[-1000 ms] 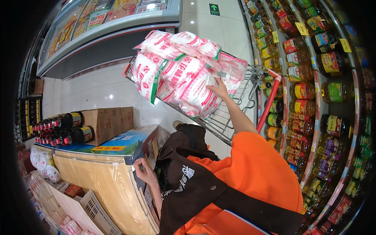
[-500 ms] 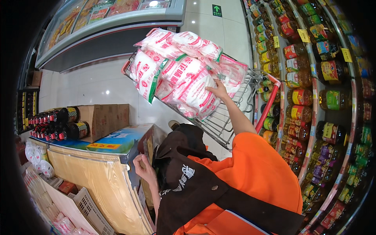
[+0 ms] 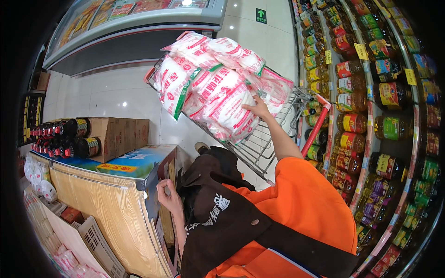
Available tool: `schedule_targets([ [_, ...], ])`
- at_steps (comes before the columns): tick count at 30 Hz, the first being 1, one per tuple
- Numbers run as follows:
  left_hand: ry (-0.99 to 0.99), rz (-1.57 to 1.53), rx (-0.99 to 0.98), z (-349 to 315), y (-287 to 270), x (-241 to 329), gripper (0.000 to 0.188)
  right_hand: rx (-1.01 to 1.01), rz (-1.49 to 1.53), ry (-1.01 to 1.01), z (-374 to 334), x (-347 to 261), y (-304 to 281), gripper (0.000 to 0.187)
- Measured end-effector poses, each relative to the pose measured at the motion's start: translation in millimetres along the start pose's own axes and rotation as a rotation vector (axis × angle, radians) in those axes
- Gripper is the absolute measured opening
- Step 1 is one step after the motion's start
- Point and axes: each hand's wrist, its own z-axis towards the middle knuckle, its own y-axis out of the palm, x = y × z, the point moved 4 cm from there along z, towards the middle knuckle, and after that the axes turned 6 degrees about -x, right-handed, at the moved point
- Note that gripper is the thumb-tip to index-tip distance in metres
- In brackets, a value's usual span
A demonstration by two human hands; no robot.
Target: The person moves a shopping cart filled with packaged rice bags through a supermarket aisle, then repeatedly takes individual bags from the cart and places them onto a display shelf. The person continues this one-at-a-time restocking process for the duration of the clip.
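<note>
A metal shopping cart (image 3: 254, 153) in front of me is piled with plump white plastic bags (image 3: 218, 85) printed in pink with green edges. My right hand (image 3: 257, 109) grips the side of one white bag (image 3: 236, 113), near the cart's handle end; some fingertips are hidden against the plastic. Beside the corner of a wood-panelled display stand, my left hand (image 3: 169, 196) is held up with its fingers curled in. Nothing shows in it.
Shelves of oil bottles (image 3: 351, 123) line the right, close to the cart's red handle (image 3: 316, 129). A freezer case (image 3: 139, 34) stands at the far left. Dark bottles (image 3: 79, 132) and cardboard boxes (image 3: 121, 136) sit on the display stand (image 3: 97, 192). Pale floor tiles (image 3: 106, 102) lie between.
The view has shifted slightly, moving the display stand a little left and down. My right hand stays on the bag, and my left hand keeps its curled pose.
</note>
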Motion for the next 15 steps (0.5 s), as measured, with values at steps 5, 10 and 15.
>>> schedule_targets([
  [5,-0.02,-0.021,0.015,-3,-2,-1,0.016,-0.009,0.01,-0.021,-8,-12,-2,0.091],
  [10,-0.023,-0.033,0.01,-5,-2,-2,0.017,0.008,0.025,-0.067,5,9,4,0.093],
  [15,-0.029,-0.056,0.008,-7,0,-6,0.016,0.035,0.038,-0.03,8,16,7,0.096],
])
